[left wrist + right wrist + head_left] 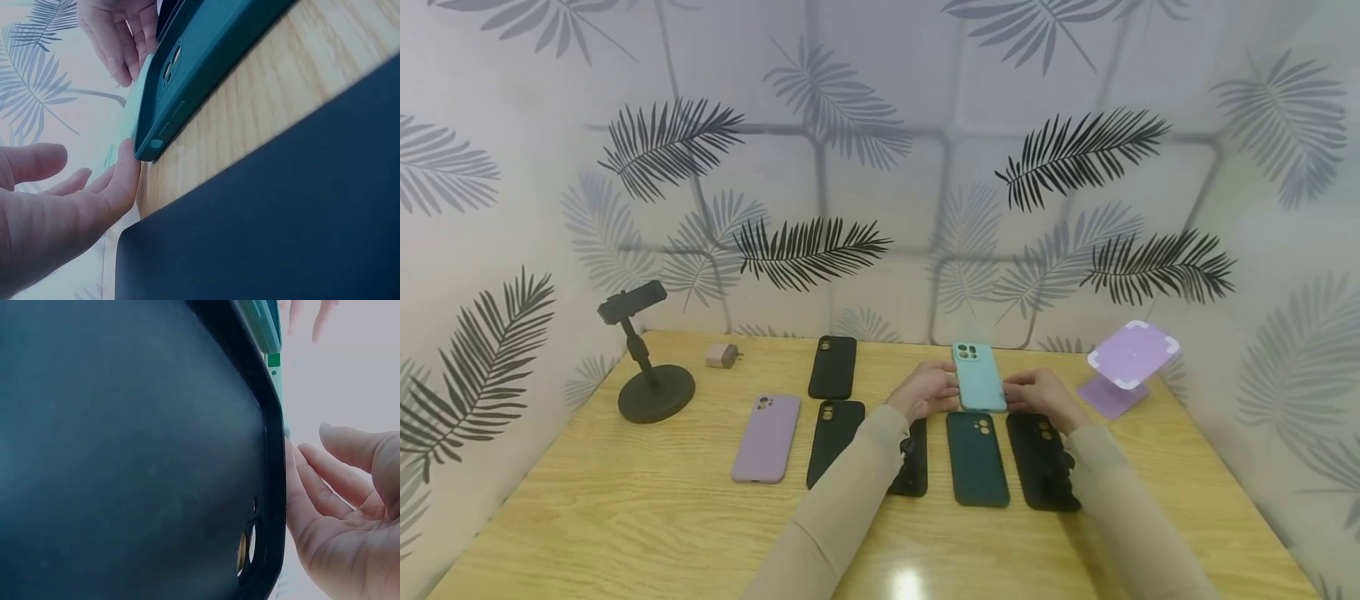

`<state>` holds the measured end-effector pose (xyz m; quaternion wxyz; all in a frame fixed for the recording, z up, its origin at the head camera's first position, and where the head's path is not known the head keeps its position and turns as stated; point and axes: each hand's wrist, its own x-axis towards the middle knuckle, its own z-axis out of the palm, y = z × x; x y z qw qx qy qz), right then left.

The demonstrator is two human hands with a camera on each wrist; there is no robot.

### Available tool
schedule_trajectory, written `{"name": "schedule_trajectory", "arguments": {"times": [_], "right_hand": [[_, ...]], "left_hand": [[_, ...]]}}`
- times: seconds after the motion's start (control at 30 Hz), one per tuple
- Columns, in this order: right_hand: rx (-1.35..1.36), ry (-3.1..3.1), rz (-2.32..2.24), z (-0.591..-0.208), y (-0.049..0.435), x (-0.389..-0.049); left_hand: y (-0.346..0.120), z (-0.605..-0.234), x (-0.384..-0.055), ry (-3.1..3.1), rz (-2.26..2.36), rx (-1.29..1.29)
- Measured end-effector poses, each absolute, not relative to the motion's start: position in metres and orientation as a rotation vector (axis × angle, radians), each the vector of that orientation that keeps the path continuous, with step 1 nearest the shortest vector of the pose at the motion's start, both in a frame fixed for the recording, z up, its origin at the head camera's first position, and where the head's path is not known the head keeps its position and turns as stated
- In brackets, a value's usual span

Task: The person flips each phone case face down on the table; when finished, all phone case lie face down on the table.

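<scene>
A light-blue phone case [982, 382] lies at the back of the table between my two hands. My left hand [927, 389] is at its left side, fingertips right at the edge. From the right, my right hand [1043, 395] has its fingertips beside the opposite edge. Both wrist views show fingers extended and thumbs held apart from them, with no grip closed round anything. Just in front lie a dark green case [977, 462] and a black case [1036, 460], the latter partly under my right wrist. Another black case [916, 471] is partly hidden by my left sleeve.
Left of my arm are a lilac case [766, 439], a black case [835, 433] and a black case behind it [832, 367]. A black phone stand [657, 392] and a pink charger plug [722, 356] stand back left. A purple stand [1131, 357] is at back right, near the patterned wall.
</scene>
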<state>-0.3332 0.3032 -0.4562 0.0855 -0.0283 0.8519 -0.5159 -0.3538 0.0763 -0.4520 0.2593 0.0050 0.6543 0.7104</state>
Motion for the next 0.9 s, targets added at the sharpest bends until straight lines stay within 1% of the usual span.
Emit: {"name": "schedule_trajectory", "arguments": {"times": [0.4,0.9], "right_hand": [[-0.113,2.529,-1.571,-0.450,0.305,-0.325],[-0.179,2.450,-1.488,-0.444,0.296,-0.296]], "left_hand": [[0.066,-0.443,-0.355,1.835,1.857,0.063],[0.047,-0.441,-0.338,1.857,1.833,0.165]]}}
